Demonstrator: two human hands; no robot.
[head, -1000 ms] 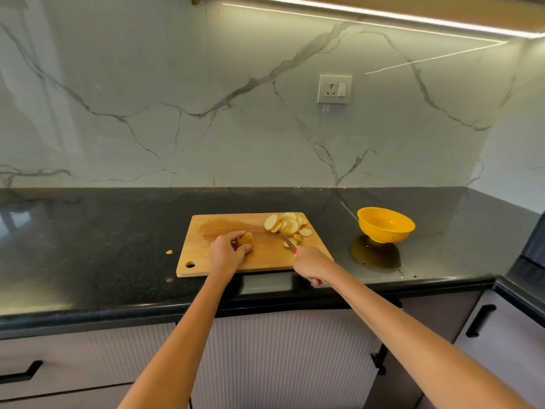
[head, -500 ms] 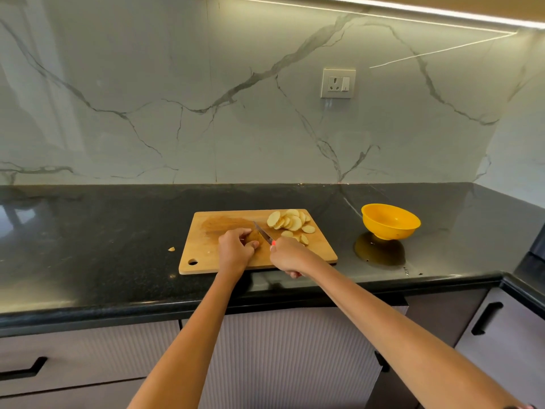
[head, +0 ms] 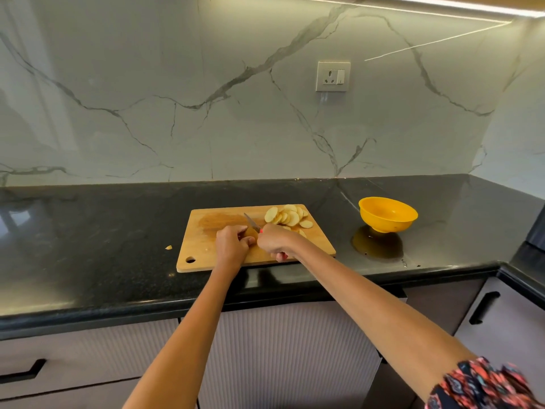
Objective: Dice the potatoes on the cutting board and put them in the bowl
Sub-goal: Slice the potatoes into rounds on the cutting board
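Note:
A wooden cutting board (head: 206, 246) lies on the black counter. Several pale potato slices (head: 287, 216) are piled at its far right corner. My left hand (head: 231, 246) curls over a small potato piece (head: 251, 234) in the middle of the board, mostly hiding it. My right hand (head: 275, 240) grips a red-handled knife (head: 252, 223), whose blade points up and left just beyond the held piece. The yellow bowl (head: 387, 214) stands on the counter to the right of the board, and I see nothing in it.
A small potato scrap (head: 168, 247) lies on the counter left of the board. A wet patch (head: 377, 246) spreads in front of the bowl. A wall socket (head: 333, 76) sits on the marble backsplash. Drawer fronts with black handles run below the counter edge.
My right hand carried the knife left from beside the slice pile to the piece under my left hand. My left hand stayed on that piece.

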